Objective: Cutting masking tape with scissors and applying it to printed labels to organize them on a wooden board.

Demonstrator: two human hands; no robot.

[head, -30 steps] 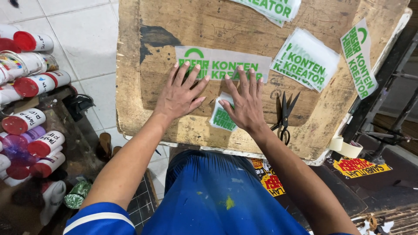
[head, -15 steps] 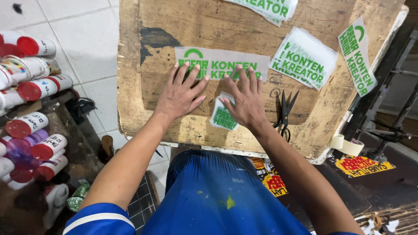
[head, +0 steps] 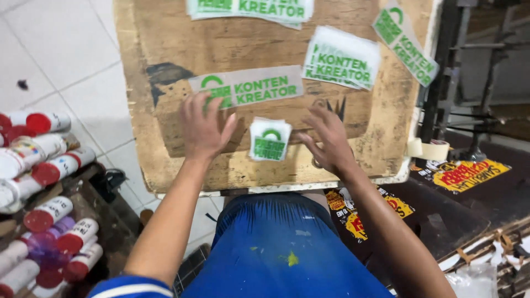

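Sticker [head: 269, 139], a small white square with a green print, lies on the worn wooden counter [head: 165, 160] near its front edge, between the two hands and apart from both. Left hand [head: 203, 126] rests flat on the wood just left of it, fingers [head: 194, 106] spread and pointing away, their tips on the left end of a long grey strip [head: 247, 87] with green lettering; it grips nothing. Right hand [head: 329, 140] hovers or presses just right of the sticker, fingers [head: 316, 117] splayed and loosely curled, holding nothing, and it covers most of a pair of scissors [head: 335, 106] whose blade tips stick out beyond it. Closer in, a blue garment [head: 276, 248] with yellow flecks fills the bottom of the view. Further up the counter lie a white printed sheet [head: 342, 58], a slanted green-lettered strip [head: 406, 43] at the right edge and a stack of prints [head: 251, 8] at the far edge. A tape roll [head: 429, 149] sits off the right corner, and red-capped cans [head: 44, 165] are racked at the left. With the scissors under the right palm, a careless press could nick the hand; a sweep of either hand could also push the loose sticker off the near edge or crease it.
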